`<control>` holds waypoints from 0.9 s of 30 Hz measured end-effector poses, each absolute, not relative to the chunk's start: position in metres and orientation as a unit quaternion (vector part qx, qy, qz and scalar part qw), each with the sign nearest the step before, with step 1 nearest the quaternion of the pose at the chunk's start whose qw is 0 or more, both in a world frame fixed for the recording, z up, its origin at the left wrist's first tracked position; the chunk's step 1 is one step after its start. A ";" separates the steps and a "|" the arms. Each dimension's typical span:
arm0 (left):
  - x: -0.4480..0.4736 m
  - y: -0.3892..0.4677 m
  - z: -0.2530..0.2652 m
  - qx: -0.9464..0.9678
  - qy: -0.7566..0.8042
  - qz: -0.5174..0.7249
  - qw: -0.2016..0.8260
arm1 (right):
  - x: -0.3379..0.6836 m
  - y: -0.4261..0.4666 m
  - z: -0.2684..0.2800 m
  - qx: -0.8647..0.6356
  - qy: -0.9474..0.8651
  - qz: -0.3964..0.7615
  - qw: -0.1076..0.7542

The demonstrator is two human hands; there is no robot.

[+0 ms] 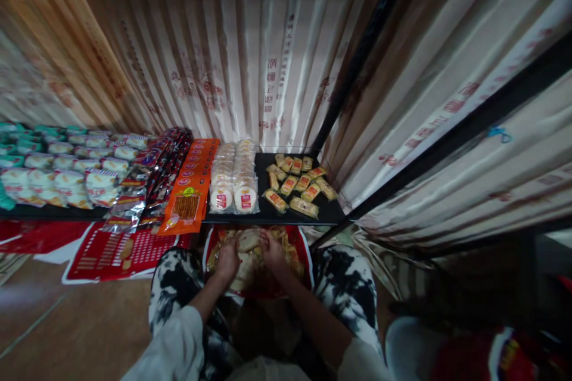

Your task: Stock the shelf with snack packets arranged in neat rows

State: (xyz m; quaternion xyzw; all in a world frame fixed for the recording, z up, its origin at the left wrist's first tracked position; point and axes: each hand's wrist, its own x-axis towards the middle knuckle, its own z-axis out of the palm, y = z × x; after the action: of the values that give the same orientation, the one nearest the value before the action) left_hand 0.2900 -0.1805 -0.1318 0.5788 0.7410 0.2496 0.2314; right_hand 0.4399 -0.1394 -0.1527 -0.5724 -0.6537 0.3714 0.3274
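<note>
Low between my knees sits a red-rimmed box (308, 262) filled with small yellow-wrapped snack packets (292, 259). A pale, cloudy plastic bag (248, 241) lies over the middle of them. My left hand (227, 261) is closed at the bag's left side, and my right hand (273, 253) is closed at its right side, fingers bent inward. Blur hides the fingertips. Just beyond, on the black shelf (263, 214), several more yellow-wrapped snack packets (304, 184) lie loosely scattered.
Along the shelf to the left stand clear-wrapped round white cakes (235, 196), an orange snack bag (185, 196), dark shiny packets (154, 172) and rows of white packs (67, 181). A pleated curtain (250, 71) hangs behind. Black metal poles (357, 71) slant at right. Red printed cardboard (111, 259) lies at left.
</note>
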 end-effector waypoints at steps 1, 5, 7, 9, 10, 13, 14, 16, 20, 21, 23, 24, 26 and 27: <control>0.289 -0.183 -0.130 0.579 0.736 0.260 0.236 | 0.441 -0.140 -0.150 -0.554 -0.666 0.371 0.335; 0.285 -0.193 -0.124 0.574 0.712 0.302 0.270 | 0.449 -0.143 -0.136 -0.514 -0.703 0.362 0.332; 0.281 -0.197 -0.120 0.568 0.706 0.312 0.284 | 0.454 -0.143 -0.129 -0.515 -0.709 0.362 0.319; 0.277 -0.200 -0.116 0.563 0.696 0.329 0.300 | 0.459 -0.144 -0.120 -0.508 -0.722 0.356 0.306; 0.275 -0.202 -0.113 0.562 0.686 0.339 0.313 | 0.462 -0.144 -0.115 -0.498 -0.734 0.352 0.298; 0.270 -0.206 -0.104 0.554 0.646 0.372 0.372 | 0.468 -0.146 -0.100 -0.464 -0.763 0.353 0.281; 0.269 -0.207 -0.101 0.546 0.635 0.380 0.392 | 0.470 -0.148 -0.095 -0.451 -0.766 0.363 0.279; 0.266 -0.208 -0.094 0.518 0.626 0.396 0.427 | 0.472 -0.151 -0.085 -0.431 -0.762 0.394 0.279; 0.264 -0.209 -0.077 0.420 0.606 0.450 0.503 | 0.470 -0.158 -0.069 -0.439 -0.735 0.435 0.277; 0.264 -0.209 -0.073 0.394 0.594 0.464 0.526 | 0.469 -0.160 -0.066 -0.447 -0.721 0.447 0.284; 0.264 -0.210 -0.067 0.342 0.569 0.496 0.560 | 0.465 -0.164 -0.063 -0.458 -0.680 0.486 0.303; 0.265 -0.211 -0.065 0.319 0.558 0.514 0.569 | 0.463 -0.166 -0.062 -0.464 -0.653 0.511 0.311; 0.266 -0.212 -0.062 0.279 0.541 0.544 0.577 | 0.459 -0.171 -0.064 -0.484 -0.598 0.550 0.326; 0.267 -0.212 -0.061 0.262 0.536 0.553 0.581 | 0.456 -0.174 -0.065 -0.497 -0.572 0.560 0.336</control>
State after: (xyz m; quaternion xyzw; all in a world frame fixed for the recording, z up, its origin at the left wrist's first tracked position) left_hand 0.2673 -0.2123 -0.0609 0.2625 0.5361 0.5532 0.5811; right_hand 0.4563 -0.1739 -0.0652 -0.4966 -0.5716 0.5604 0.3355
